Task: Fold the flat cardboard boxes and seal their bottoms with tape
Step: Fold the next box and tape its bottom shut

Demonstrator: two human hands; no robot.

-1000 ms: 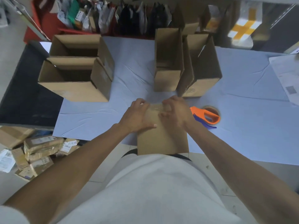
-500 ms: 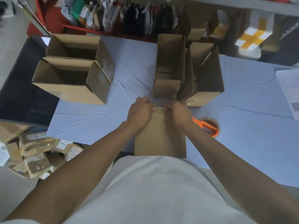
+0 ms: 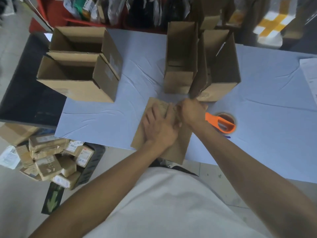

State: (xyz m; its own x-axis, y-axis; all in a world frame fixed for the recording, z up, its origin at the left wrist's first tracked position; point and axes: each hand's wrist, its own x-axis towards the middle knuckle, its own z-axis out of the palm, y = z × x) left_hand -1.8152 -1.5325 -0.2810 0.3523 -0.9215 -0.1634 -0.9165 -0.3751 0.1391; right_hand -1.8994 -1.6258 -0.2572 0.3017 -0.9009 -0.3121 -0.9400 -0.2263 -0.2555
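Both hands lay on the flat cardboard box (image 3: 161,134), left hand (image 3: 159,129) pressing flat-fingered, right hand (image 3: 190,112) curled, its hold unclear, tape dispenser (image 3: 221,123) just right.

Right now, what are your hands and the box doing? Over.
Left hand pressing flat on the cardboard box. Right hand curled at its far edge. Tape dispenser idle beside it. Nothing blocking.

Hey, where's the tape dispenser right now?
In the head view, the orange tape dispenser lies on the blue-covered table, just right of the right hand and in front of the open box.
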